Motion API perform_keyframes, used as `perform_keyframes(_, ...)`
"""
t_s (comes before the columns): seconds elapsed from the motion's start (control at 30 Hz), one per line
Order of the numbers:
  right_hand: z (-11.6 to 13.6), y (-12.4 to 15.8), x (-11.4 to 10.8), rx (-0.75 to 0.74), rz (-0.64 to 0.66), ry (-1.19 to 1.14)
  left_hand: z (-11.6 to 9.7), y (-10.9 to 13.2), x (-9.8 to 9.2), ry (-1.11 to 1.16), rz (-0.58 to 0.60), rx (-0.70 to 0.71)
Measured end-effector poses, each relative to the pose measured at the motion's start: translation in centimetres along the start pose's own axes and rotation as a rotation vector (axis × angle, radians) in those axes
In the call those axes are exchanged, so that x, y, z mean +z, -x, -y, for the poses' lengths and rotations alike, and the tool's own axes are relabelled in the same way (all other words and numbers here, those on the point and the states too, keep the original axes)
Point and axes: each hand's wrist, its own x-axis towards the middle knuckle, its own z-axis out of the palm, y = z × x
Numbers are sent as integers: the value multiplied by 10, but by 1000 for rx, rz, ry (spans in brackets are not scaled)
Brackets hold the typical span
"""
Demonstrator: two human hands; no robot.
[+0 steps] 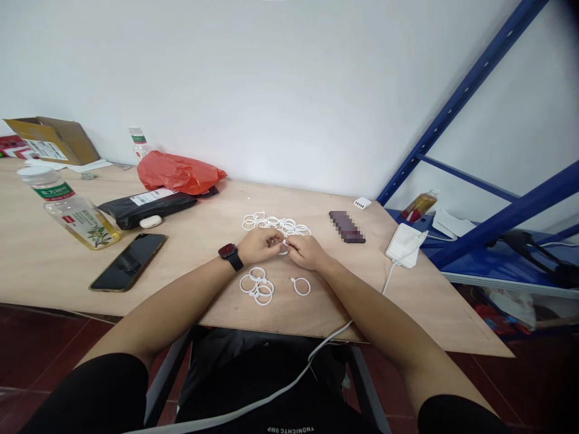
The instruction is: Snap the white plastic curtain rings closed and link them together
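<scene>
My left hand (259, 246), with a black watch on its wrist, and my right hand (309, 252) meet fingertip to fingertip above the table. Pinched between them is a white plastic ring (284, 251), mostly hidden by the fingers. Just behind the hands lies a pile of several similar white rings (272, 221), each with a small knob. Nearer to me, to the left, a small cluster of rings (263, 293) overlaps. One single ring (302, 293) lies apart from it, in front of my right hand.
On the left are a phone (129, 262), a drink bottle (76, 217), a white earphone case (151, 222), a black package (149, 206) and a red bag (178, 173). Rightward lie a dark, blurred-out device (347, 227) and a white power bank (406, 245) with a cable (289, 386). Blue shelving (479, 187) stands right.
</scene>
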Motion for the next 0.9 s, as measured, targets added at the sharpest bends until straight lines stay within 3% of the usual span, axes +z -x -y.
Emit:
perform_keyframes(0.33,6,-2,2,-92,8,207,-6,0,0,3,52,-84)
perform_keyframes(0.53,7,-4,6,-103,-32,213,-6,-1,1,3,52,-72)
perform_keyframes(0.73,6,-4,7,-32,-83,177,3,-4,5,146,-24,-82)
perform_keyframes(0.9,6,-2,5,-8,-144,125,6,-6,5,192,-79,16)
